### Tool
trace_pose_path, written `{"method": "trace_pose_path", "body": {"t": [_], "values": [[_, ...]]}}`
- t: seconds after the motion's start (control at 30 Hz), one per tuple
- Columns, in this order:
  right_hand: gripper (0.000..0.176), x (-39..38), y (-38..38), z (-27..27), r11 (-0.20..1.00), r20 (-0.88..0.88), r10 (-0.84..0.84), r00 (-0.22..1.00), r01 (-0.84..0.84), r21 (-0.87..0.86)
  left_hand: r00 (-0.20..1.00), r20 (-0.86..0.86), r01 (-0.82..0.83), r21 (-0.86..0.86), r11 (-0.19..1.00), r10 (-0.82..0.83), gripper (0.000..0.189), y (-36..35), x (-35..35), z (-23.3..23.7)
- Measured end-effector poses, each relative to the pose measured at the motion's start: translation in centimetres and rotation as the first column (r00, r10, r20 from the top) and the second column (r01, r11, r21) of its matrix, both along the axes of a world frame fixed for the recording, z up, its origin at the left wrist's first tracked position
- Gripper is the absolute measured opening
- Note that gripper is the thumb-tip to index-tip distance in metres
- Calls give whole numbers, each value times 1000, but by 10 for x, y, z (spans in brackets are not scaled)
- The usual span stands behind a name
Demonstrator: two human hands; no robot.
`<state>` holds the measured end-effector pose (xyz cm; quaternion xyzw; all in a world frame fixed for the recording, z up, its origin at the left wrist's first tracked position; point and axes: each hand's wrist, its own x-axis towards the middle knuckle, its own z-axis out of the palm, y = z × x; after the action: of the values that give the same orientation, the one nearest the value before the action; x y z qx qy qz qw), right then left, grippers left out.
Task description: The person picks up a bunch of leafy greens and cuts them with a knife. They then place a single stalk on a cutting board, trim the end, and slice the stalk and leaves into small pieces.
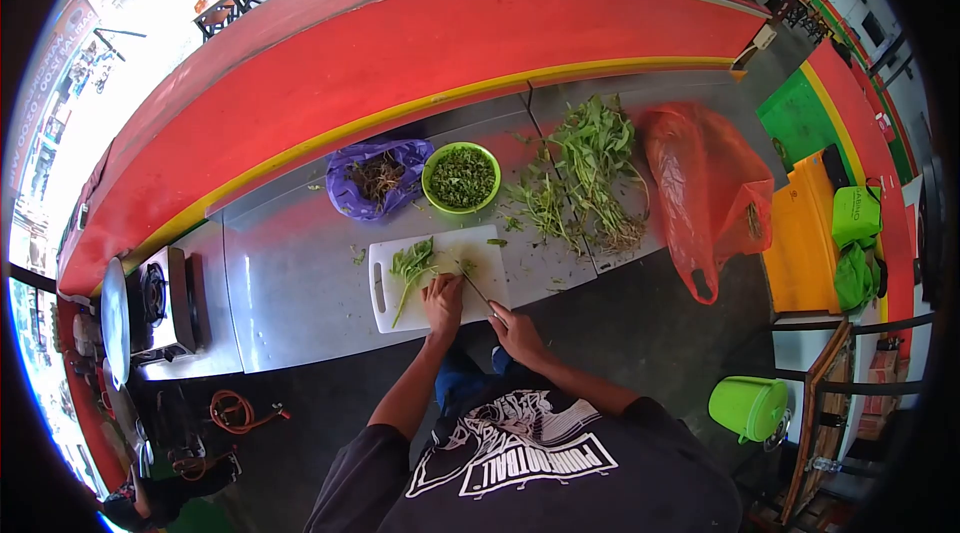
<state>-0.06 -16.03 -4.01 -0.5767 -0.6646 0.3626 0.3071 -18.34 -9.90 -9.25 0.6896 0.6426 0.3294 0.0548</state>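
Observation:
My left hand (443,304) is closed over leafy green stems (411,264) on the white cutting board (382,317). My right hand (518,334) grips a knife (474,287), whose blade reaches over the board close to my left fingertips. A few cut green bits lie beside the blade. Behind the board stands a lime green bowl (462,177) filled with chopped greens. To its left is an open purple plastic bag (345,195) holding brownish roots or stalks. Uncut leafy greens (597,165) with roots are spread to the right of the bowl.
A red plastic bag (695,188) hangs partly over the counter's right edge. At the left end is a stove (165,303). A red wall (420,53) with a yellow strip borders the metal counter (290,283). A green bucket (748,407) stands below right.

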Motion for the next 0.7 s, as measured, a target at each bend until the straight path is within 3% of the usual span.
{"method": "trace_pose_path", "body": {"t": [0.27,0.37,0.53,0.63,0.7], "values": [[37,-12,9,-6,1000,81,26,996,-25,-19,999,-1,32,3,999,-32,15,0,-1,-2],[36,-22,21,-14,998,75,17,997,-22,64,1000,-4,31,-7,1000,-31,16,-1,0,-2],[37,-25,30,-15,998,29,2,1000,-3,62,999,-22,40,-14,999,-41,23,-7,-2,7],[38,-16,28,-12,998,-27,-25,999,26,49,996,3,91,-15,996,-91,28,-14,-7,15],[40,-10,27,-10,998,-82,-47,996,51,45,985,127,117,-6,993,-115,32,-16,-12,22]]}}
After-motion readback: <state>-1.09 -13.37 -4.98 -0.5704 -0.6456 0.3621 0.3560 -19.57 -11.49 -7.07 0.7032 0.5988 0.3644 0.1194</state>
